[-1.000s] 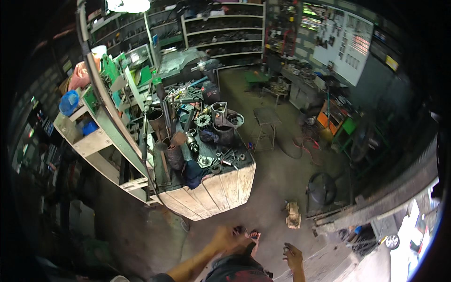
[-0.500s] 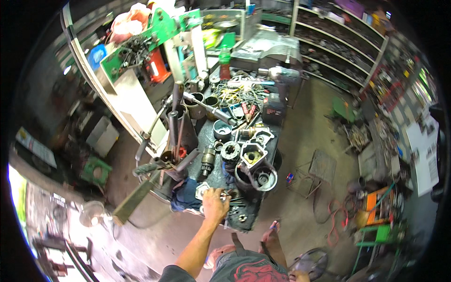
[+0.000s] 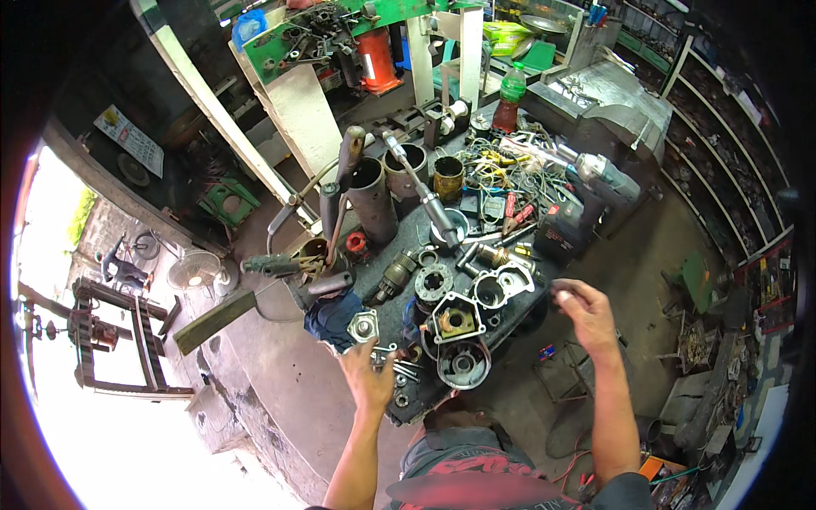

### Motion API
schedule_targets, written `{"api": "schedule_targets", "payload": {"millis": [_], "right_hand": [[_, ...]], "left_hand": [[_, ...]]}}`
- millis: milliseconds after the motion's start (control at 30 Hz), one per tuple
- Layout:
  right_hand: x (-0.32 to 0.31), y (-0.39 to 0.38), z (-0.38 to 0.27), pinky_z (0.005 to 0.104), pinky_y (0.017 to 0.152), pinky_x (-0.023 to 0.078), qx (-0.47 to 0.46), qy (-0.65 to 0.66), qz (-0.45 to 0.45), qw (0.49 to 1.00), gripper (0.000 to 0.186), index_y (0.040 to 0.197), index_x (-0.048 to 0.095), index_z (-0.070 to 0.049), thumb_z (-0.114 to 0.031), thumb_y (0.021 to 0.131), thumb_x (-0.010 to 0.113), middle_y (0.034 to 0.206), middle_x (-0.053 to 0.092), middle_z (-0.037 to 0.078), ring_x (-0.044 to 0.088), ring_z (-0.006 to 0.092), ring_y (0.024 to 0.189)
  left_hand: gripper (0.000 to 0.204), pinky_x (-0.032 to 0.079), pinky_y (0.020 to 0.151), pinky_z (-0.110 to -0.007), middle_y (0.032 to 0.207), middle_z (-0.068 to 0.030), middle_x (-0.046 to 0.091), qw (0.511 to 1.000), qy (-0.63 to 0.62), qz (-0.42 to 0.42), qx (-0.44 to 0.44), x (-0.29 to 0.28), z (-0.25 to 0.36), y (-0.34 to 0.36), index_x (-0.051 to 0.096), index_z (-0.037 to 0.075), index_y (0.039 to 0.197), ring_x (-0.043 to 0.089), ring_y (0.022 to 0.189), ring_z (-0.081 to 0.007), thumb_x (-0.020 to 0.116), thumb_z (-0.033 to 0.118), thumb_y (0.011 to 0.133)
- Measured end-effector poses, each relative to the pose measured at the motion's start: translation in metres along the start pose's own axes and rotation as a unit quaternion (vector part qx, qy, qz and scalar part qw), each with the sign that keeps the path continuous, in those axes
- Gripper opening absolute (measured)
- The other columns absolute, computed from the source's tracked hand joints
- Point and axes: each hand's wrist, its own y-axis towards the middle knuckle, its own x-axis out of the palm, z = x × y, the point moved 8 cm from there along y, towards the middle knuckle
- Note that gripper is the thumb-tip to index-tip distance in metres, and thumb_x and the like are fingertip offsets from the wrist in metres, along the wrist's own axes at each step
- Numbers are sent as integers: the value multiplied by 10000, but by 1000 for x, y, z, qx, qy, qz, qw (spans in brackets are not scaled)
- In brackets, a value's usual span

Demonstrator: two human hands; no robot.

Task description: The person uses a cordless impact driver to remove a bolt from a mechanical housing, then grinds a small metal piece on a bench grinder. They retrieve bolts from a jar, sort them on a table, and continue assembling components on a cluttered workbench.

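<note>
Workshop floor point(image 3: 280, 374) surrounds crowded dark-topped table point(image 3: 410, 240). Left hand point(image 3: 368, 378) at near edge, fingers and thumb apart, just beside hexagonal metal cover point(image 3: 363, 326) and loose bolts point(image 3: 407, 368); contact cannot be told. Right hand point(image 3: 586, 319) raised off right edge, fingers half-curled; cannot tell whether it holds anything. Between hands: angular housing point(image 3: 457, 320) above round metal casing point(image 3: 464, 364). Blue cloth point(image 3: 332, 320) left of cover. Cordless power tool point(image 3: 602, 177) farther back, near green-topped bottle point(image 3: 510, 92).
</note>
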Motion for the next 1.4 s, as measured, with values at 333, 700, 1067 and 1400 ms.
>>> {"api": "schedule_targets", "payload": {"millis": [333, 700, 1067, 1400], "right_hand": [[41, 104, 21, 387, 751, 555, 24, -304, -33, 952, 287, 1146, 745, -12, -173, 913, 695, 930, 758, 183, 721, 269, 778], [30, 180, 34, 348, 729, 545, 20, -248, -75, 966, 242, 1131, 743, -11, -110, 919, 681, 935, 752, 148, 686, 201, 764], [44, 177, 46, 468, 823, 539, -38, -232, -218, 947, 190, 1058, 716, -22, -136, 918, 658, 949, 698, 184, 689, 396, 922], [52, 168, 54, 440, 796, 544, -26, -230, -303, 925, 158, 1040, 719, -24, -103, 912, 671, 963, 709, 177, 700, 380, 915]], "left_hand": [[174, 401, 566, -245, 778, 6, 598, 948, -173, 107, -246, -66, -77, 3, 637, 17, 1040, 491, 645, -77, 691, 179, 1007], [216, 358, 504, -243, 671, 20, 465, 899, -173, 197, -351, -57, -67, -48, 580, 20, 983, 442, 579, -72, 595, 219, 1067], [230, 353, 498, -232, 665, 27, 465, 892, -137, 183, -391, -16, -13, -46, 571, 27, 974, 425, 559, -59, 598, 233, 1072], [109, 340, 534, -219, 720, 43, 531, 879, -135, 206, -408, -6, 12, -42, 626, 31, 1024, 438, 596, -34, 643, 138, 1033]]}}
